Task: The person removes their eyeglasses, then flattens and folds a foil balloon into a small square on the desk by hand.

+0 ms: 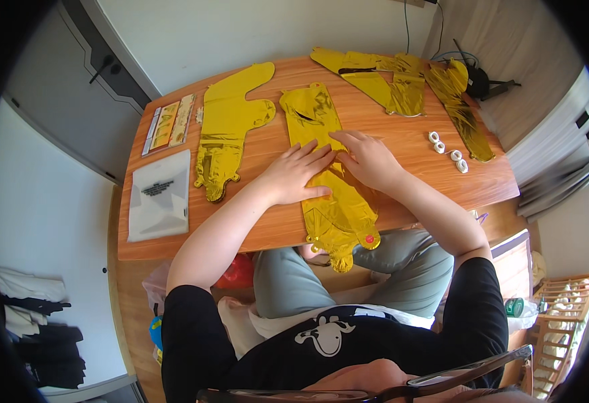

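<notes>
A flat, uninflated gold foil balloon (326, 168) lies lengthwise on the wooden table (415, 151), its near end hanging over the table's front edge. My left hand (293, 173) rests palm down on the balloon's left side, fingers spread. Just to the right, my right hand (368, 158) lies flat on the same balloon, and the fingertips of the two hands meet. Neither hand grips anything.
Another flat gold balloon (227, 127) lies to the left, and more crumpled gold ones (402, 84) at the far right. Small white clips (447, 150) sit at the right. A clear plastic bag (160, 196) and a sticker sheet (168, 123) lie at the left edge.
</notes>
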Demonstrator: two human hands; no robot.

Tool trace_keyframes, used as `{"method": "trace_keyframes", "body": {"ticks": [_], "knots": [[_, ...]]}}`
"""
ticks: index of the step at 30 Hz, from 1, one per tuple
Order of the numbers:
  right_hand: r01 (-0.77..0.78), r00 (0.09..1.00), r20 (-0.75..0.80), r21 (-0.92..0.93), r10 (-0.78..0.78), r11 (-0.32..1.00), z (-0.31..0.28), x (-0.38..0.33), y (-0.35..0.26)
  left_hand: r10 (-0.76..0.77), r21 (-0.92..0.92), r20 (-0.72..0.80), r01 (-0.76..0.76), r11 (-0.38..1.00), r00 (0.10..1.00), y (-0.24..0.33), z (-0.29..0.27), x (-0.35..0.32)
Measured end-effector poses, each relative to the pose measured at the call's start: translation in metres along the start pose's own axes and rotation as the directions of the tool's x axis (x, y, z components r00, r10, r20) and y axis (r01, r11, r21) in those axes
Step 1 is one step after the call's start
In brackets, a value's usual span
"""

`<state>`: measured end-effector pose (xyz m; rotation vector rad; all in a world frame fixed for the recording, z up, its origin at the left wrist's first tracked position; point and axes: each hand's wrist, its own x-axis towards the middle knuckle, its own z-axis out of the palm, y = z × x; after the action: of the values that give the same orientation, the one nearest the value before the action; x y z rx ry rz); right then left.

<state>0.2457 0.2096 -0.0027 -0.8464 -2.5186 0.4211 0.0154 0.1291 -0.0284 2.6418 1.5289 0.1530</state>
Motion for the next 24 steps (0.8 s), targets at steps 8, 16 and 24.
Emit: {"method": "trace_keyframes", "body": {"ticks": [8,16,24], "knots": [[-0.009,0.954,0.293,0.22,-0.058,0.976,-0.038,-0.025,0.008,0.005,-0.007,-0.032,-0.005,1.0,0.999,0.0,0.003,0.001],[0.343,0.87,0.275,0.257,-0.408,0.904,-0.051,-0.066,0.016,-0.005,0.045,-0.015,0.005,0.999,1.0,-0.004,0.009,-0.001],[0.437,0.858,0.234,0.134,-0.457,0.889,-0.058,-0.049,-0.011,-0.016,0.011,-0.013,0.016,1.0,1.0,0.003,-0.001,-0.002]]}}
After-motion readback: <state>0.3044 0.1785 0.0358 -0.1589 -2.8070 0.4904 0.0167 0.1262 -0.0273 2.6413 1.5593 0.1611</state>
